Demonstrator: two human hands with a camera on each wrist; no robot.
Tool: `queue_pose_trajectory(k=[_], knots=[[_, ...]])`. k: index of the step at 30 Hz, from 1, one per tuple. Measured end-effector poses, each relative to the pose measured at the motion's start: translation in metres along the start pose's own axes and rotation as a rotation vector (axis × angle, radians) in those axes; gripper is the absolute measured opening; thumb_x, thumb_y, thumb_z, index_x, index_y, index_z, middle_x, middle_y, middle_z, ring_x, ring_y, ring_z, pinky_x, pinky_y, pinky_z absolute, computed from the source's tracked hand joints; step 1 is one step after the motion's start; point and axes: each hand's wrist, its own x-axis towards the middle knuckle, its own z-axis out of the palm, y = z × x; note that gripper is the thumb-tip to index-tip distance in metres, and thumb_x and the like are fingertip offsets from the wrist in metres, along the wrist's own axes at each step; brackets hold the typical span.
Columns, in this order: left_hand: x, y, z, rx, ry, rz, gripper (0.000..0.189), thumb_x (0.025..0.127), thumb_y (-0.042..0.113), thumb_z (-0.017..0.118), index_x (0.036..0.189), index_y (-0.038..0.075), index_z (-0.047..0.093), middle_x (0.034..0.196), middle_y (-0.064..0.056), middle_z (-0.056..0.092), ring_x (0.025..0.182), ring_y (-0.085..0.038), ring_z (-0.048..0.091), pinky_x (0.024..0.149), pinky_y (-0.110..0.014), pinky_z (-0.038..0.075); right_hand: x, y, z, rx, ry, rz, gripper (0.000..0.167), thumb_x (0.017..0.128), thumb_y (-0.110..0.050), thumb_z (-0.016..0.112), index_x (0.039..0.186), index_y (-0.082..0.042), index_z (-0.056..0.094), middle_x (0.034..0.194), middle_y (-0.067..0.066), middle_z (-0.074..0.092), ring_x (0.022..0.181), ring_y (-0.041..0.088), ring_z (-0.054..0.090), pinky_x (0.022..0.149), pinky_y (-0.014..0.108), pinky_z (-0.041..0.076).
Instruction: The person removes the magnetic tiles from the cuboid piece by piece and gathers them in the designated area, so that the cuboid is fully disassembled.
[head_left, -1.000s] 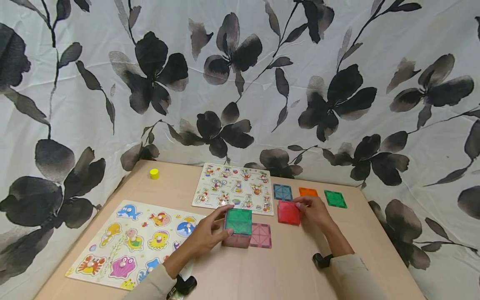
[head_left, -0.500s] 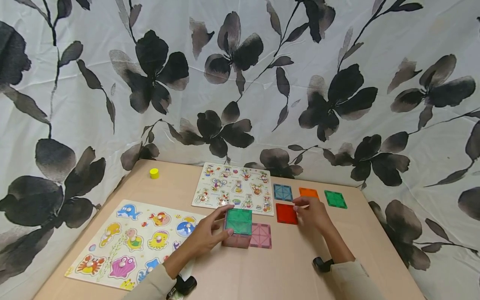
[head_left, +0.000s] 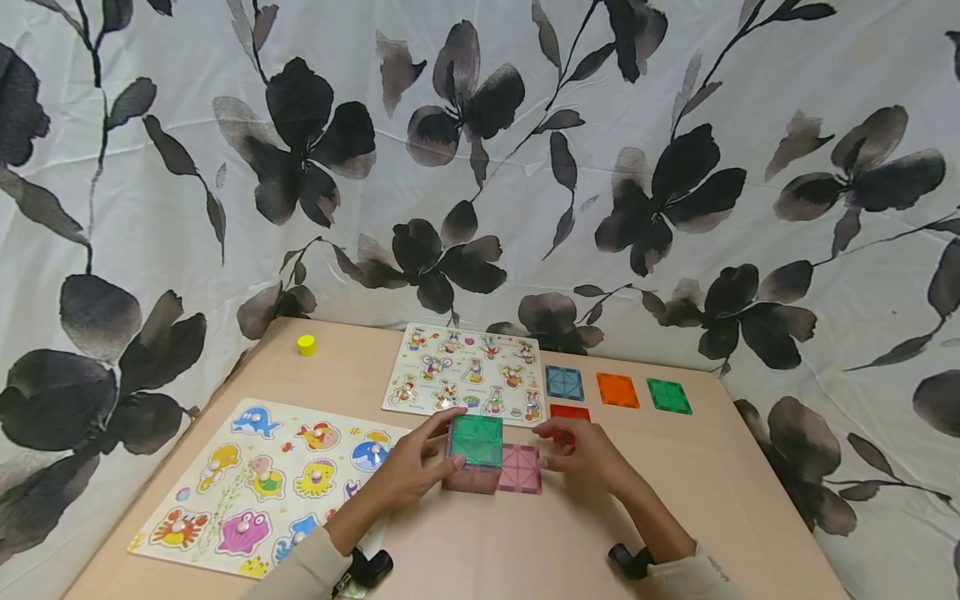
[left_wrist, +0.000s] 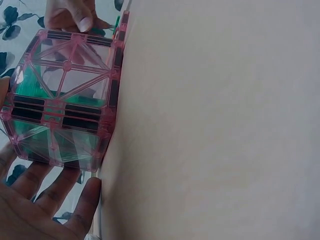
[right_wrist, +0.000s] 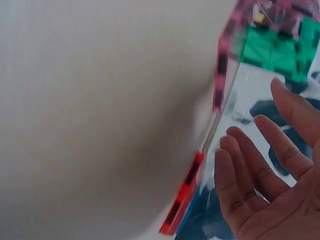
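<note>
Head view: At lower centre, the left hand (head_left: 408, 467) grips the translucent pink-and-green plastic tile cube (head_left: 476, 450) between thumb and fingers, presumably to steady its walls. A flat translucent pink square tile (head_left: 521, 468) adjoins the cube's right base. The right hand (head_left: 588, 457), right of centre, holds nothing visible; it partly covers a translucent red square tile (head_left: 568, 413). Blue (head_left: 564, 383), orange (head_left: 618, 390) and green (head_left: 669, 396) square tiles lie in a row behind, apparently spaced for individual pickup.

Left wrist view: The cube occupies the upper left; fingers support its lower side.

Right wrist view: The right hand, lower right, has its fingers spread, apart from the tiles.

Surface and room: The beige tabletop (head_left: 712, 500) carries two printed puzzle boards, lower left (head_left: 289, 467) and centre (head_left: 492, 371). A white cloth with dark flowers (head_left: 525, 192) hangs behind.
</note>
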Motion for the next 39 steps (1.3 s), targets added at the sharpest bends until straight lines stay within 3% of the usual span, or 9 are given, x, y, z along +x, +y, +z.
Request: queue_pose_trajectory(k=[4, 7, 13, 16, 21, 28, 32, 39], knots=[[0.001, 0.000, 0.001, -0.001, -0.001, -0.007, 0.064, 0.102, 0.033, 0.073, 0.158, 0.041, 0.042, 0.163, -0.010, 0.050, 0.151, -0.038, 0.048, 0.118, -0.068, 0.044, -0.002, -0.004, 0.012, -0.036, -0.048, -0.004, 0.049, 0.082, -0.007, 0.090, 0.127, -0.020, 0.076, 0.120, -0.002, 0.073, 0.100, 0.021, 0.061, 0.078, 0.023, 0.059], [0.001, 0.001, 0.001, -0.002, 0.000, -0.007, 0.064, 0.103, 0.033, 0.072, 0.159, 0.039, 0.042, 0.163, -0.010, 0.051, 0.150, -0.039, 0.049, 0.117, -0.068, 0.044, -0.004, -0.008, 0.019, -0.102, -0.061, -0.036, 0.052, 0.078, -0.014, 0.095, 0.126, -0.020, 0.077, 0.116, -0.001, 0.071, 0.099, 0.020, 0.058, 0.076, 0.025, 0.057], [0.001, 0.003, -0.001, 0.001, 0.007, -0.013, 0.066, 0.103, 0.035, 0.072, 0.161, 0.032, 0.042, 0.162, -0.011, 0.051, 0.149, -0.040, 0.051, 0.117, -0.068, 0.045, -0.006, -0.014, 0.025, -0.195, -0.035, -0.136, 0.056, 0.071, -0.024, 0.100, 0.121, -0.020, 0.076, 0.118, 0.002, 0.065, 0.107, 0.020, 0.054, 0.087, 0.036, 0.052], [0.001, 0.002, -0.001, -0.006, 0.003, -0.008, 0.067, 0.102, 0.034, 0.073, 0.161, 0.030, 0.042, 0.163, -0.011, 0.051, 0.149, -0.040, 0.050, 0.117, -0.067, 0.045, -0.006, -0.014, 0.024, -0.164, -0.034, -0.151, 0.054, 0.072, -0.018, 0.100, 0.118, -0.020, 0.073, 0.118, 0.003, 0.063, 0.108, 0.020, 0.054, 0.085, 0.032, 0.053], [0.002, 0.002, 0.000, -0.010, -0.003, -0.001, 0.065, 0.103, 0.032, 0.072, 0.161, 0.032, 0.042, 0.162, -0.012, 0.051, 0.148, -0.041, 0.051, 0.117, -0.068, 0.045, -0.005, -0.011, 0.021, -0.074, -0.029, -0.088, 0.043, 0.076, -0.005, 0.094, 0.107, -0.021, 0.069, 0.109, 0.005, 0.059, 0.101, 0.020, 0.054, 0.077, 0.021, 0.056], [0.001, 0.002, 0.000, -0.021, -0.005, -0.024, 0.066, 0.102, 0.032, 0.073, 0.160, 0.037, 0.042, 0.163, -0.013, 0.049, 0.148, -0.044, 0.050, 0.118, -0.069, 0.043, -0.009, -0.006, 0.010, 0.040, -0.085, -0.036, 0.031, 0.085, 0.005, 0.083, 0.095, -0.023, 0.075, 0.098, -0.002, 0.068, 0.094, 0.021, 0.059, 0.076, 0.022, 0.057], [0.001, 0.003, 0.000, -0.028, -0.006, -0.030, 0.066, 0.102, 0.033, 0.073, 0.160, 0.037, 0.042, 0.164, -0.013, 0.049, 0.148, -0.045, 0.050, 0.118, -0.069, 0.043, -0.013, 0.000, -0.003, 0.106, -0.085, -0.019, 0.030, 0.087, 0.009, 0.078, 0.094, -0.020, 0.079, 0.095, -0.001, 0.073, 0.089, 0.021, 0.063, 0.077, 0.022, 0.058], [0.001, 0.001, 0.000, -0.023, -0.004, -0.025, 0.065, 0.103, 0.033, 0.073, 0.160, 0.035, 0.042, 0.162, -0.013, 0.050, 0.148, -0.043, 0.050, 0.118, -0.069, 0.043, -0.019, 0.018, -0.032, 0.168, -0.007, -0.016, 0.021, 0.092, 0.006, 0.075, 0.101, -0.013, 0.082, 0.102, 0.007, 0.077, 0.089, 0.023, 0.063, 0.077, 0.022, 0.059]])
